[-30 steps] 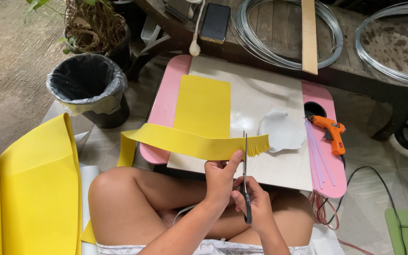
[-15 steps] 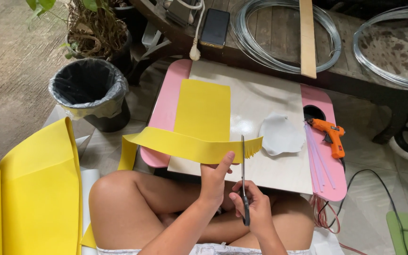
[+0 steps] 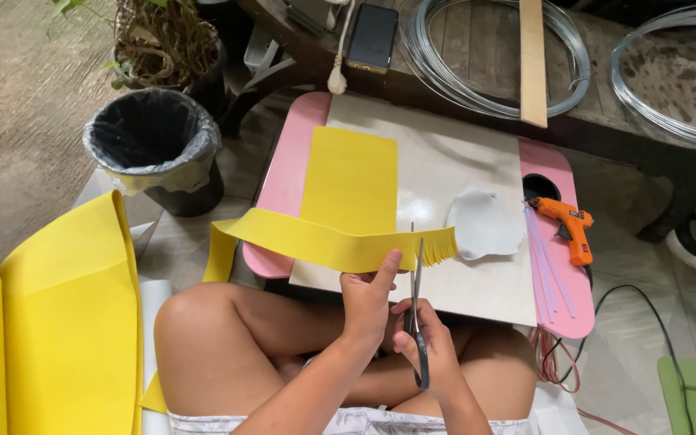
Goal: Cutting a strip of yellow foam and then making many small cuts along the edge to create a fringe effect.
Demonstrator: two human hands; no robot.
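Far left: large folded yellow foam sheets (image 3: 58,322) lie on the floor beside the person's knee. Behind them stands a black bin (image 3: 155,149) lined with a grey bag, and a potted plant (image 3: 163,40) just beyond it.

Centre: the yellow strip (image 3: 316,240) hangs in the air over the near edge of the lap table (image 3: 477,282), its left end folding down towards the floor. Its right end is already cut into a fine fringe. The left hand (image 3: 366,300) pinches the strip's lower edge, thumb up against the front face. The right hand (image 3: 428,350) is closed around the handles of the scissors (image 3: 416,306); the blades point up, just beside the fringe, and meet the strip's edge. A flat yellow sheet (image 3: 350,181) lies on the table behind the strip, partly hidden by it.

Right: a white cut-out shape (image 3: 483,224), thin pale glue sticks (image 3: 548,270) and an orange glue gun (image 3: 569,228) rest on the table, well apart from the hands. The table has a beige top with pink ends.

Beyond: a dark wooden bench carries a phone (image 3: 372,36), wire coils (image 3: 477,56) and a wooden slat (image 3: 532,60). The floor is pale tile.
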